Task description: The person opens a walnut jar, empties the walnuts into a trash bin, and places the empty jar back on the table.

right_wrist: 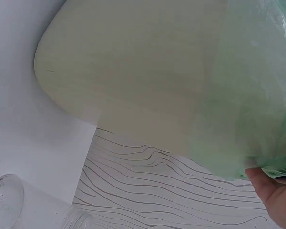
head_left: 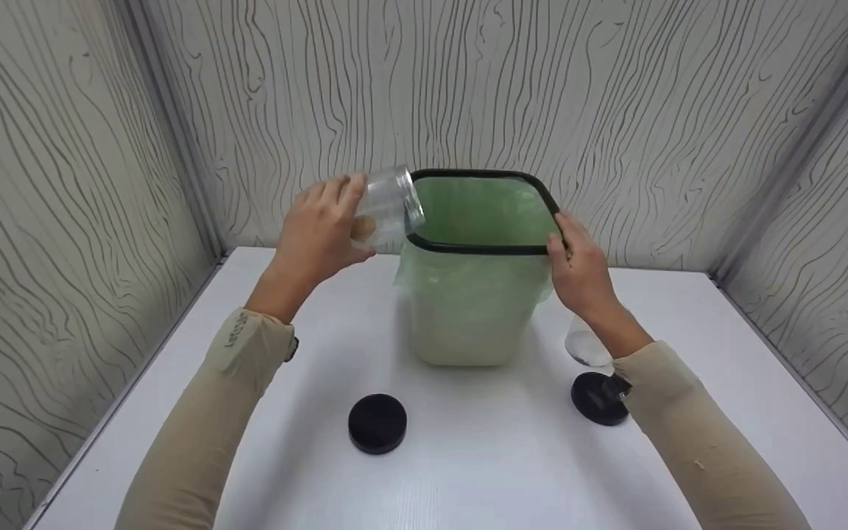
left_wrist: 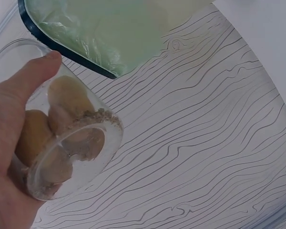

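My left hand (head_left: 321,224) holds a clear jar (head_left: 389,193) tipped on its side, its mouth at the left edge of the trash bin (head_left: 472,324). In the left wrist view, several tan-brown rounded pieces (left_wrist: 69,98) and some dark crumbs (left_wrist: 102,116) lie toward the jar's base. A green bag (head_left: 483,210) lines the bin, folded out over its walls under a black rim (head_left: 483,249). At the bin's right corner my right hand (head_left: 582,269) grips the rim, the thumb against the bag in the right wrist view.
A black lid (head_left: 377,423) lies on the white table (head_left: 468,471) in front of the bin. Another black lid (head_left: 597,399) is beside the right sleeve. Behind the right forearm stands a second clear jar (head_left: 586,347), partly hidden. Wood-patterned walls (head_left: 468,88) enclose the table.
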The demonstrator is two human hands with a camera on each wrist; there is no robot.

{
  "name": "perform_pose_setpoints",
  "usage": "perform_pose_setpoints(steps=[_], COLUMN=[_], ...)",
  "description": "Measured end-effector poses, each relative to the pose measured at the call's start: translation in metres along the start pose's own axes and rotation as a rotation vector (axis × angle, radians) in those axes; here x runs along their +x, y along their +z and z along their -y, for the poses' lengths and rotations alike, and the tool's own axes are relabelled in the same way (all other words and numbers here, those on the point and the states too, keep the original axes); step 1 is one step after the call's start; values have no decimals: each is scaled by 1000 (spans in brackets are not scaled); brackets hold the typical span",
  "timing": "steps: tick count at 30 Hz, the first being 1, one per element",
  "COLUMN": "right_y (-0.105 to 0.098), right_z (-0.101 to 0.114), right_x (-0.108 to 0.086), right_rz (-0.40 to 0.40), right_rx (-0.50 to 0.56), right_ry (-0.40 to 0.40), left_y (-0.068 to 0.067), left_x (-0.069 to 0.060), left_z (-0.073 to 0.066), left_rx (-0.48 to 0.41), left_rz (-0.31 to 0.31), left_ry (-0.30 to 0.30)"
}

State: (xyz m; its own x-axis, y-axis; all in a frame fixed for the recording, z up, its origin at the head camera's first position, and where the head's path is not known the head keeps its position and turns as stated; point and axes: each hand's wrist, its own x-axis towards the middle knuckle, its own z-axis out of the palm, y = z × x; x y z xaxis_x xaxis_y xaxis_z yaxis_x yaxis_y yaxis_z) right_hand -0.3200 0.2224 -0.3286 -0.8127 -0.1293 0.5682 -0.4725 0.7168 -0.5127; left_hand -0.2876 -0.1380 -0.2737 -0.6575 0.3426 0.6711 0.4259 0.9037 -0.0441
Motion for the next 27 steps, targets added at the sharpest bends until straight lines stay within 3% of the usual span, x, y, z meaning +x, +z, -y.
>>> perform_pose_setpoints(steps=[16, 27], right_y=[0, 2], right_z=[-1, -1], right_x=[0, 0], right_rz=[-11, -13], right_rx=[0, -2], right_ry=[-13, -2], left_y=[-12, -16], left_x=[11, 16], left_z=[-5, -9], left_rx=[165, 235], left_rz=[49, 81], left_ry=[109, 147])
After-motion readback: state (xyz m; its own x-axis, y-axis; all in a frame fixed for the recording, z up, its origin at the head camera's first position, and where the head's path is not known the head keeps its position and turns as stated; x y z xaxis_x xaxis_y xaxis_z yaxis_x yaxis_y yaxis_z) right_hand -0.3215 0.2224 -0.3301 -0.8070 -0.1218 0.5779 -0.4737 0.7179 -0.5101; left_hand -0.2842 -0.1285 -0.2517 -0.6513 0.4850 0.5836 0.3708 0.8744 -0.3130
